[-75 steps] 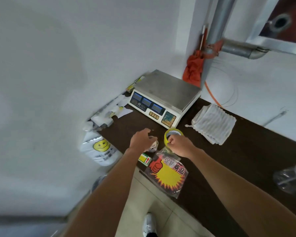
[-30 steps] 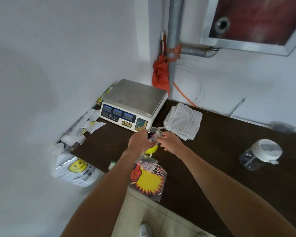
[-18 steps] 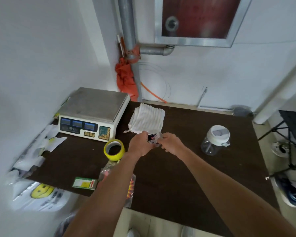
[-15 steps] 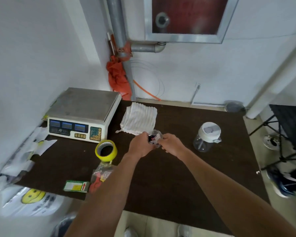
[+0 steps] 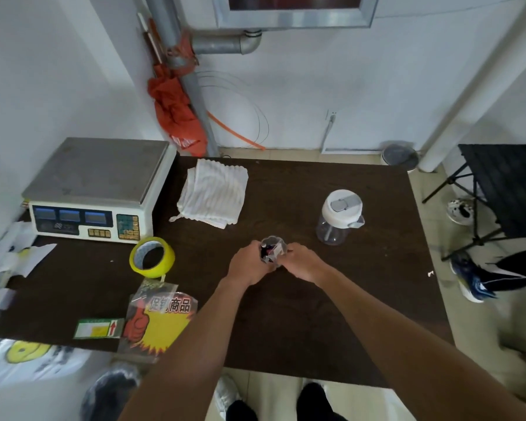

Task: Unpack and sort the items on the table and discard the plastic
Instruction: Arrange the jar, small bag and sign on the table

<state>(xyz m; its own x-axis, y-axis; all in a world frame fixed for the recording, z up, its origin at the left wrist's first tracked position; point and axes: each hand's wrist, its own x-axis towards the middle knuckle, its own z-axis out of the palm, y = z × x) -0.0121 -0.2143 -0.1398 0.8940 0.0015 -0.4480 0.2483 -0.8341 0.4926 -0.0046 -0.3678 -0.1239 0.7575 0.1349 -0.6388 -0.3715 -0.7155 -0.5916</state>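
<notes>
Plastic packet (image 5: pixel 272 253) over middle of dark table (image 5: pixel 316 314), right of weighing scale (image 5: pixel 94 189) and yellow tape roll (image 5: pixel 152 257), pinched on one side by left hand (image 5: pixel 249 266), on the other by right hand (image 5: pixel 302 263), clear lidded jar (image 5: pixel 339 217) further right.

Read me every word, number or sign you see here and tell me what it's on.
"促销商品": sign pack.
Red up arrow: green card; its words are too small.
Unreadable: scale keys, orange cloth lettering, white bag print, small packet held by left hand and right hand.
</notes>
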